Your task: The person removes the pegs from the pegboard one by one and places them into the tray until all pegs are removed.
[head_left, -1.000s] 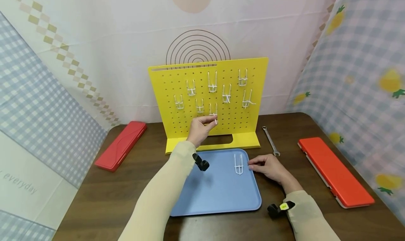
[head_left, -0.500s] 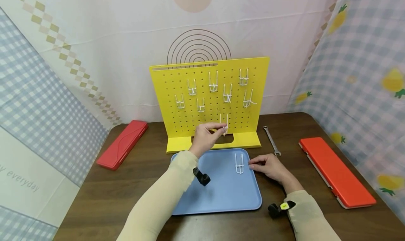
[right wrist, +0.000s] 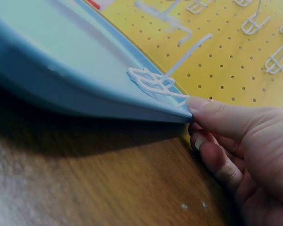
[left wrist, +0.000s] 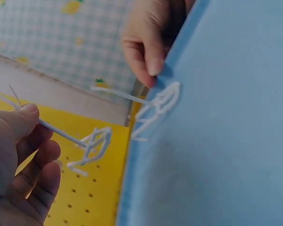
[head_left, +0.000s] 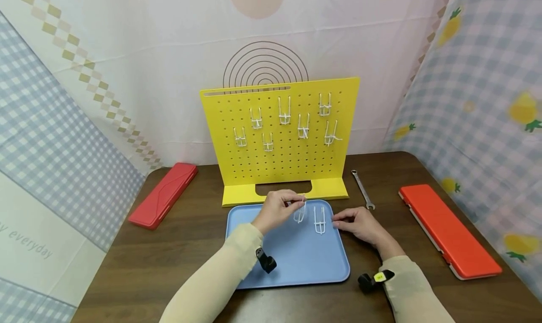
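My left hand [head_left: 277, 211] pinches a white wire pegboard hook [head_left: 300, 214] by its long prong, over the back of the blue tray [head_left: 288, 264]. In the left wrist view this hook [left wrist: 96, 143] sticks out from thumb and fingers with its bent end away from the palm. A second white hook [head_left: 319, 226] lies near the tray's right edge, its prong pointing up in the right wrist view. My right hand [head_left: 360, 225] pinches the tray rim beside it, thumb on top and fingers below. Several more white hooks hang on the upright yellow pegboard [head_left: 296, 170] behind.
The brown table [head_left: 127, 276] carries a dark red case [head_left: 164, 194] on the left and a bright red case [head_left: 449, 231] on the right. A combination wrench [head_left: 362, 189] lies right of the pegboard's base. Patterned cloth [head_left: 178, 68] hangs around the table.
My left hand has drawn a hook off the lower pegboard and carried it down, toward me and slightly right, over the tray. My right hand has stayed at the rim.
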A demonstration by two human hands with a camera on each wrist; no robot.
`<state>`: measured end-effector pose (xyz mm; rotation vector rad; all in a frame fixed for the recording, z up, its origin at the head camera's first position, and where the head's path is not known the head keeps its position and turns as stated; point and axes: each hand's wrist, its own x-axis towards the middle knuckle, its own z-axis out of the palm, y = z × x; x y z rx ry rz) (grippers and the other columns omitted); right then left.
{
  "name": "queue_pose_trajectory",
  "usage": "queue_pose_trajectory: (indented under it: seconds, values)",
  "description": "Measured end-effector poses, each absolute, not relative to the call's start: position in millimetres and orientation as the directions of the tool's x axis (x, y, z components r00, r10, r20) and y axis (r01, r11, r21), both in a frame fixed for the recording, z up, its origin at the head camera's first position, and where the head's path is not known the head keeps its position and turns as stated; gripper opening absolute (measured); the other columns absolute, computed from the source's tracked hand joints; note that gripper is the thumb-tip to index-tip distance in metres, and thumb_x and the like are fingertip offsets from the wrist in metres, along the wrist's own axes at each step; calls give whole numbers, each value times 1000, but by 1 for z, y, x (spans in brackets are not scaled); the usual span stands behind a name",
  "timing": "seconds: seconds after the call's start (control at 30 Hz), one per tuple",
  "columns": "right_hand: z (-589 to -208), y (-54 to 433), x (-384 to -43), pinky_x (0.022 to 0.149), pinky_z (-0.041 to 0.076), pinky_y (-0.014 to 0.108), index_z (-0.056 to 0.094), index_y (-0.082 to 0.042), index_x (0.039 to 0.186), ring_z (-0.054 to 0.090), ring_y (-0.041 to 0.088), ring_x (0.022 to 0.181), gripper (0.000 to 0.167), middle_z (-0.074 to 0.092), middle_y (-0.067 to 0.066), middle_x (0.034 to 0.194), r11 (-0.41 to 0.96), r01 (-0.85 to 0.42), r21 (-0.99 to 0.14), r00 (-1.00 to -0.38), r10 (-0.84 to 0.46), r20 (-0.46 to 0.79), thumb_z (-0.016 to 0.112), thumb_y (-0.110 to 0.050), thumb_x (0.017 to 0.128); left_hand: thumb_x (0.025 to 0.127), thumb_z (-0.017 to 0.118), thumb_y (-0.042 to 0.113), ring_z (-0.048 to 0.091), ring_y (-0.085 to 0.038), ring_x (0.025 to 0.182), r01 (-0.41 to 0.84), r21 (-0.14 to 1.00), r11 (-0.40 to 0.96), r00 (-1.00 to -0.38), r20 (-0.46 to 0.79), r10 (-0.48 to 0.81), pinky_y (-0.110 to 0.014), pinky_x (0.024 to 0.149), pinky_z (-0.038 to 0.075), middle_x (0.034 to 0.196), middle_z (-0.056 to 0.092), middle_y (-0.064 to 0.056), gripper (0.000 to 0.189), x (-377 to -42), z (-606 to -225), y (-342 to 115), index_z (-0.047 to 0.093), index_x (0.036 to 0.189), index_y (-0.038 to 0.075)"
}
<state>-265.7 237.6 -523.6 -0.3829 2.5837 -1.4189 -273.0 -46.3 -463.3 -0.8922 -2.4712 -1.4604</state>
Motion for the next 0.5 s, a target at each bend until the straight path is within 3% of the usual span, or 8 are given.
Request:
queue_pose_trajectory:
  seconds: [0.3, 0.5]
  values:
    - [-523, 237, -264, 75, 50, 26, 76, -12, 100, 61, 19, 92, 22, 72, 3, 97, 484, -145, -863, -950, -311, -15, 77, -24, 82, 91, 68, 20, 61, -7, 72, 446, 826, 343, -864, 298, 405, -22, 56, 50, 98, 71, 6, 19, -271, -491, -52, 76, 104, 9]
    - [-526, 238, -266, 75, 50, 26, 77, -12, 99, 61, 19, 91, 20, 72, 3, 97, 489, -161, -857, -948, -318, -3, 77, -25, 83, 90, 70, 19, 63, -4, 81, 431, 836, 339, -871, 288, 398, -22, 60, 50, 98, 72, 7, 15, -271, -503, -52, 77, 102, 13]
